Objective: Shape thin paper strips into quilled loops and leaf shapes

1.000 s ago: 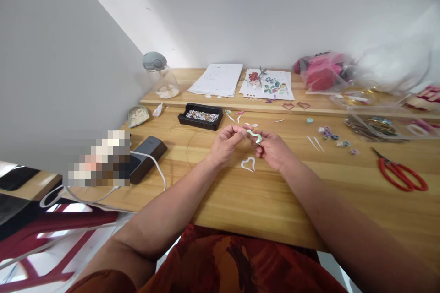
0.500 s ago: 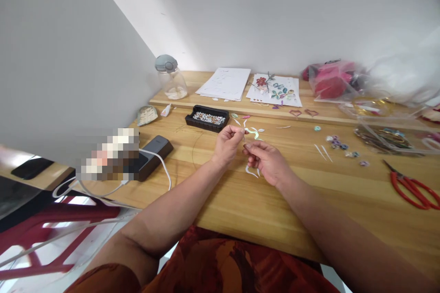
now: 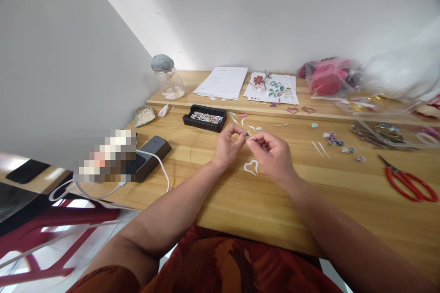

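Observation:
At the middle of the table, my left hand (image 3: 228,145) pinches a small pale green piece (image 3: 249,133), of which only a bit shows at the fingertips. Just to its right, the thumb and forefinger of my right hand (image 3: 275,153) are pressed together close to that piece. What they grip is too small to make out. Below the hands lie white curved cut-outs (image 3: 251,166) that form an open, heart-like outline. Small white leaf shapes (image 3: 255,128) rest on the wood just beyond my fingers.
A black tray of beads (image 3: 205,119) stands beyond my left hand. Red-handled scissors (image 3: 409,183) lie at the right, near thread bobbins (image 3: 333,138). Papers (image 3: 222,83) and a lidded jar (image 3: 168,80) stand on the back ledge. A dark grey device (image 3: 153,158) with a white cable sits left.
My right hand has lifted slightly and turned, uncovering the white cut-outs below. The wavy pale green strip seen between the hands before is now mostly hidden at the fingertips.

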A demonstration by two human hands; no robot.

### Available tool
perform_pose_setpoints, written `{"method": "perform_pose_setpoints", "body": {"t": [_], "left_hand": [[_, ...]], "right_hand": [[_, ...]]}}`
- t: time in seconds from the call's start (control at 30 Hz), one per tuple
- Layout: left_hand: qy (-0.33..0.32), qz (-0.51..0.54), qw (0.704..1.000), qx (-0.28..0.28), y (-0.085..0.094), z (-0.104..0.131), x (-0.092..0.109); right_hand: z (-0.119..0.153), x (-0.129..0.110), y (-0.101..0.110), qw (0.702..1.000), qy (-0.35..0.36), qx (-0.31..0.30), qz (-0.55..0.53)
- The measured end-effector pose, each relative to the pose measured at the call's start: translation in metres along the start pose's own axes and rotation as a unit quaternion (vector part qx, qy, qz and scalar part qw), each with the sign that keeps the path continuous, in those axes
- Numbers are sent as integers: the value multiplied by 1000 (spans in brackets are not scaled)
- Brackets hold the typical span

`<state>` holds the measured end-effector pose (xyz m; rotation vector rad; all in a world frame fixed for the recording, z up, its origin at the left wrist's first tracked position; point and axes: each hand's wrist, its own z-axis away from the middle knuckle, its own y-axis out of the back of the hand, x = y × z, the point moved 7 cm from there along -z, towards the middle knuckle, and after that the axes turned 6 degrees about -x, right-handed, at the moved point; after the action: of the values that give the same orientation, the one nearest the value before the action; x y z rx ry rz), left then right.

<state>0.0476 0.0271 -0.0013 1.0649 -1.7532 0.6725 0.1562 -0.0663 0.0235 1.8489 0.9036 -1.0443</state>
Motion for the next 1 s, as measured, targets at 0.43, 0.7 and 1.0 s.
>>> {"method": "perform_pose_setpoints", "body": {"t": [0.43,0.7,1.0], "left_hand": [[86,142,981,-103,-19,5,-4],[92,239,961,-104,-21,4,-3],[101,251,959,-81,-17,3,-10]], "right_hand": [[-24,41,26,983,-89,51,-155],[-12,67,-2,915,-246,-52,-317],[1,64,-26,849,-319,-125,-402]]}}
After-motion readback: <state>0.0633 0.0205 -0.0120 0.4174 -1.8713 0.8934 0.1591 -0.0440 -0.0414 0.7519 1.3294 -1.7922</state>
